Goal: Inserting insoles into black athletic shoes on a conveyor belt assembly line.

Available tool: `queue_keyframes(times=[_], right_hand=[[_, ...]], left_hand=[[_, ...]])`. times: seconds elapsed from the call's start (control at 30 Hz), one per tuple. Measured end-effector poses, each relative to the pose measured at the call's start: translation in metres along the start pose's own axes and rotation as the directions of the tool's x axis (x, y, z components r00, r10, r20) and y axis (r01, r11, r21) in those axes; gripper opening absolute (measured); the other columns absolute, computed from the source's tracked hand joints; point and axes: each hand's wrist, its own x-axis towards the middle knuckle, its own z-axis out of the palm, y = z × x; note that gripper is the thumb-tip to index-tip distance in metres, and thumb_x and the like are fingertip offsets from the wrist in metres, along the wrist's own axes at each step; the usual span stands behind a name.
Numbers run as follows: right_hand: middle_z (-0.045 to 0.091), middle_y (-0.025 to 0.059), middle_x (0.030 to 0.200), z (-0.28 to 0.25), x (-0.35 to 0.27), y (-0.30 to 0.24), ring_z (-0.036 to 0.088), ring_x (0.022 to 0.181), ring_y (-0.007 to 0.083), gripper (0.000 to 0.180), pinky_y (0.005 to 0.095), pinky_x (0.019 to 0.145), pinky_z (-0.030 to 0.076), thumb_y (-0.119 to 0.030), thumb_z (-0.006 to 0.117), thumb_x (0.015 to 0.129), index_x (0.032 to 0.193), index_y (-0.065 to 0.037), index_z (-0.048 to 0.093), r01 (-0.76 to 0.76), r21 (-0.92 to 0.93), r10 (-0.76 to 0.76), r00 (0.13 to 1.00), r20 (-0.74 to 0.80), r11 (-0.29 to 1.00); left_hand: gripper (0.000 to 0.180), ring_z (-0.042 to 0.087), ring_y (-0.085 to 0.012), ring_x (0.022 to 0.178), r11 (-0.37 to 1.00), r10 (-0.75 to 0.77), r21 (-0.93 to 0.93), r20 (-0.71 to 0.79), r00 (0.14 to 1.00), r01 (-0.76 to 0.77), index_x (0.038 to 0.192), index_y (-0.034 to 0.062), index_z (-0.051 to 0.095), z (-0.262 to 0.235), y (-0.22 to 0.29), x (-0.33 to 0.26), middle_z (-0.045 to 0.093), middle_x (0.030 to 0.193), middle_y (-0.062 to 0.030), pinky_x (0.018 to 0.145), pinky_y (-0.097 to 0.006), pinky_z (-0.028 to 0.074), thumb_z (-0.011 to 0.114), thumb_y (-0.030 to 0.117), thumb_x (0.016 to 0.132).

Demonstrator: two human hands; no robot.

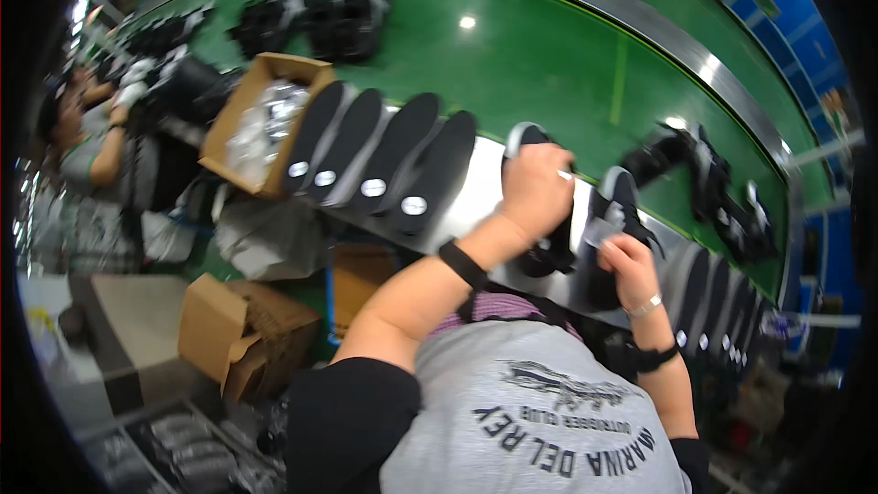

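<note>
My left hand (538, 190) is closed over the middle of a black shoe (525, 134) with a light-edged sole, on the metal ledge in front of me. The shoe's upper is partly hidden under my fingers. Just right of it lies a second black shoe (619, 187) with a pale rim. At its near part my right hand (631, 270) is closed in a pinch on a small piece of clear plastic (600, 234). Motion blur softens both hands.
Several black insoles (402, 142) with white round labels lie left on the metal ledge (485, 174), more insoles (695, 293) right. An open carton (233, 119) holds clear plastic bags. Black shoes (347, 23) stand on the green surface (549, 46). A co-worker (101, 142) is at far left.
</note>
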Motion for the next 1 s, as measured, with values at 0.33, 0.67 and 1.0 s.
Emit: queue_keyframes(times=[0.33,0.67,1.0], right_hand=[[0.055,0.0094,0.074,0.004,-0.018,-0.011,0.053,0.068,0.0185,0.014,0.0272,0.064,0.043,-0.009,0.058,0.075,0.086,0.000,0.056,0.370,-0.554,-0.418,0.908,0.043,0.746],[0.054,0.0123,0.102,-0.060,-0.031,0.066,0.052,0.093,0.0200,0.061,0.0317,0.080,0.043,-0.021,0.066,0.067,0.119,0.000,0.040,-0.161,-0.098,0.129,0.953,-0.275,0.982],[0.053,0.0171,0.107,-0.087,-0.034,0.063,0.055,0.091,0.0240,0.045,0.0326,0.078,0.044,-0.023,0.058,0.076,0.114,-0.001,0.047,0.000,-0.520,-0.196,0.927,-0.320,0.854]], left_hand=[[0.021,0.058,-0.0155,0.068,0.974,-0.213,0.052,0.523,0.825,0.219,0.093,0.0006,0.058,-0.096,-0.032,-0.027,0.061,0.080,-0.0087,0.061,-0.028,0.047,0.049,0.012,0.078],[0.057,0.040,-0.0325,0.111,0.471,-0.109,0.750,-0.474,0.874,0.465,0.119,0.0001,0.039,-0.237,-0.193,0.005,0.042,0.118,-0.0228,0.093,-0.037,0.031,0.058,0.034,0.078],[0.027,0.051,-0.0278,0.079,0.942,0.080,0.220,0.585,0.807,-0.253,0.083,0.0051,0.055,-0.011,0.027,-0.068,0.056,0.077,-0.0097,0.074,-0.038,0.036,0.067,0.022,0.066]])
